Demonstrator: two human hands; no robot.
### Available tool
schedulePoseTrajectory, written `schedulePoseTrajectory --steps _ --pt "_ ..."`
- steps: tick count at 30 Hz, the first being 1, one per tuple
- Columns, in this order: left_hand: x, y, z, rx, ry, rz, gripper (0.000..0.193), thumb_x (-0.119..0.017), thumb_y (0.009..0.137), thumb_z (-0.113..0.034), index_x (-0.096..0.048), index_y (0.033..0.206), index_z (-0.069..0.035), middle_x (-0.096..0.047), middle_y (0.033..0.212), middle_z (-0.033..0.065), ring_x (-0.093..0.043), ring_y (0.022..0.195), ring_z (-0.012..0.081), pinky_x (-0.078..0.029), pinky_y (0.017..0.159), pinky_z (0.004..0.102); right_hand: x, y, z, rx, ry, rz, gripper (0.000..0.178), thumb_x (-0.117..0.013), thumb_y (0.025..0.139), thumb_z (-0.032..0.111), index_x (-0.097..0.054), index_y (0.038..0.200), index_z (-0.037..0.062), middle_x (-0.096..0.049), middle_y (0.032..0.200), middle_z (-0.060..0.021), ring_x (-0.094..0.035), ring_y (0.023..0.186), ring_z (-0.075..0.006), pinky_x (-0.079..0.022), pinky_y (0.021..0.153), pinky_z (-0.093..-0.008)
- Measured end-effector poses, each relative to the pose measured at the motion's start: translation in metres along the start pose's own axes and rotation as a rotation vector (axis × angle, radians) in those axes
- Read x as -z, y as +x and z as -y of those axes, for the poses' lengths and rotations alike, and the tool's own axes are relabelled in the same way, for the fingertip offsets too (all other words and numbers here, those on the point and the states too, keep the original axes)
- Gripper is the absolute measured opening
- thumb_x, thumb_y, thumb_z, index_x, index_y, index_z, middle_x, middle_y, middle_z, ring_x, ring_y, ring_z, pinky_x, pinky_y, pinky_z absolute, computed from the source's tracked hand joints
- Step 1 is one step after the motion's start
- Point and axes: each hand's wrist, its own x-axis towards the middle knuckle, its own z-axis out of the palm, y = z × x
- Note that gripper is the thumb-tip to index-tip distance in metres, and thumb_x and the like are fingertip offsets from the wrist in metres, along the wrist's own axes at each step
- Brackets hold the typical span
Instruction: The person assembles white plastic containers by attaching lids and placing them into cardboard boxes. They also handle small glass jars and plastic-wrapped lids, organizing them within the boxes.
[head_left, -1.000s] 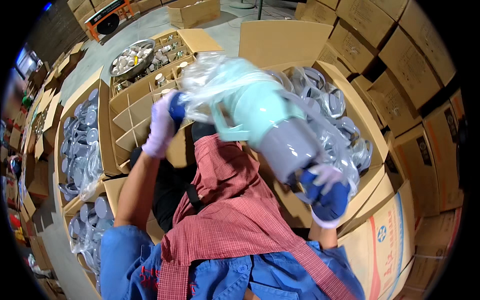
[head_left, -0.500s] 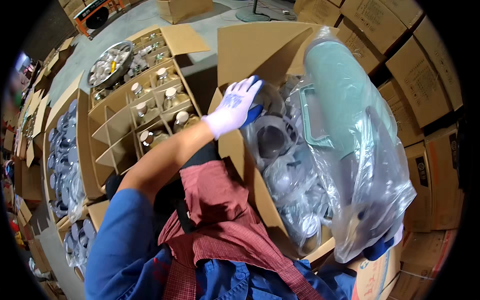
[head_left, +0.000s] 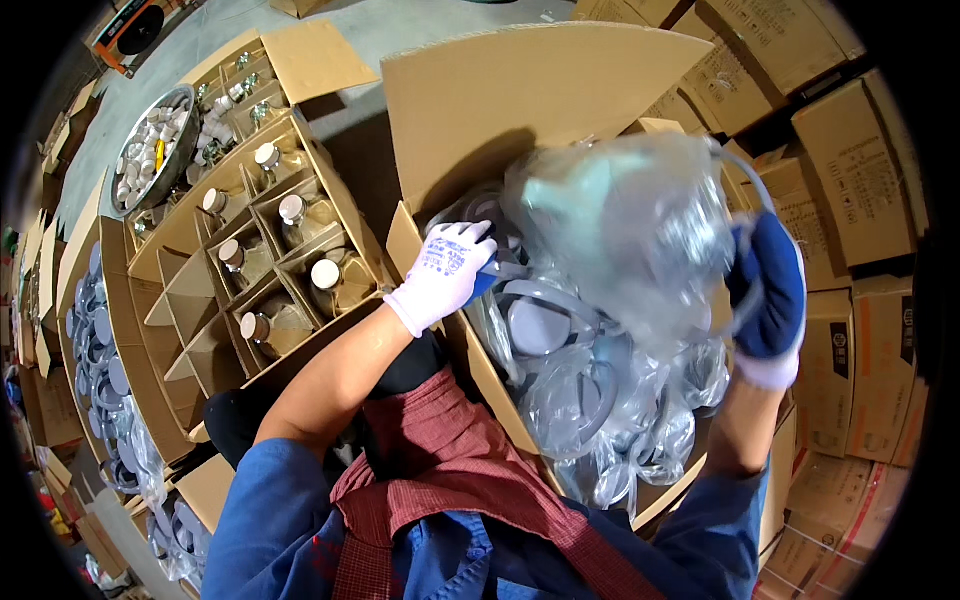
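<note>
My left hand (head_left: 450,268), in a white glove with a blue palm, reaches into an open carton (head_left: 465,365). Its fingers are curled on a grey plastic lid with a loop handle (head_left: 508,270). To the right, my gloved right hand (head_left: 768,295) is closed at the side of a clear plastic bag (head_left: 660,225); a grey curved loop runs past its fingers. Pale teal shows through the bag, blurred by motion. Beneath it, several grey lids with loop handles (head_left: 540,325) lie in the carton, many in clear wrapping.
On the left stands a divided carton (head_left: 345,255) of glass jars with white caps (head_left: 327,274). A metal bowl of small white caps (head_left: 180,150) rests beyond it. More grey lids (head_left: 95,350) fill a carton at far left. Stacked cartons (head_left: 860,180) line the right side.
The bagged teal item has dropped from upright to low over the carton. My right hand has come up to its side. My left hand has moved down and left and curled its fingers.
</note>
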Motion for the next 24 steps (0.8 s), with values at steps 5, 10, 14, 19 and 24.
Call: schedulePoseTrajectory --steps 5,10,14,19,24 --pt "0.016 -0.001 0.001 -0.033 0.005 0.055 0.027 -0.067 0.078 -0.017 -0.066 0.103 -0.007 -0.063 0.124 0.0160 -0.059 0.114 0.0333 -0.042 0.100 0.0445 0.020 0.104 -0.001 -0.344 0.166 0.359 0.028 -0.057 0.100 0.023 -0.068 0.101 -0.0032 -0.070 0.087 -0.0123 -0.066 0.077 -0.0184 -0.052 0.074 -0.0307" --pt "0.012 -0.001 0.008 -0.035 -0.051 -0.006 0.025 -0.070 0.078 -0.019 -0.065 0.100 -0.007 -0.065 0.119 0.0159 -0.060 0.111 0.0335 -0.043 0.099 0.0445 0.031 0.128 -0.001 -0.232 -0.714 0.460 0.025 -0.060 0.095 0.023 -0.068 0.095 -0.0008 -0.068 0.079 -0.0104 -0.062 0.070 -0.0182 -0.050 0.069 -0.0325" --pt "0.010 0.002 0.002 -0.034 -0.057 0.017 0.028 -0.071 0.078 -0.019 -0.066 0.103 -0.008 -0.065 0.119 0.0152 -0.060 0.111 0.0335 -0.042 0.100 0.0445 0.036 0.086 -0.077 -0.062 -0.987 0.624 0.021 -0.056 0.089 0.009 -0.063 0.107 -0.0011 -0.062 0.088 -0.0154 -0.061 0.079 -0.0262 -0.051 0.078 -0.0386" --pt "0.017 -0.005 -0.007 -0.013 -0.065 -0.108 0.044 -0.073 0.079 -0.025 -0.064 0.119 -0.009 -0.060 0.129 0.0164 -0.055 0.120 0.0357 -0.039 0.105 0.0449 -0.029 0.046 -0.107 0.030 -0.991 0.672 0.045 -0.056 0.096 0.023 -0.050 0.138 0.0066 -0.051 0.140 -0.0205 -0.045 0.133 -0.0372 -0.034 0.111 -0.0468" --pt "0.068 -0.070 -0.020 0.320 -0.260 -0.562 0.039 -0.073 0.083 -0.006 -0.064 0.121 -0.004 -0.062 0.127 0.0174 -0.059 0.117 0.0344 -0.046 0.101 0.0413 -0.050 -0.051 -0.167 -0.207 -1.121 -0.235 0.081 -0.073 0.083 0.044 -0.041 0.145 0.0036 -0.052 0.140 -0.0234 -0.044 0.134 -0.0389 -0.034 0.112 -0.0474"
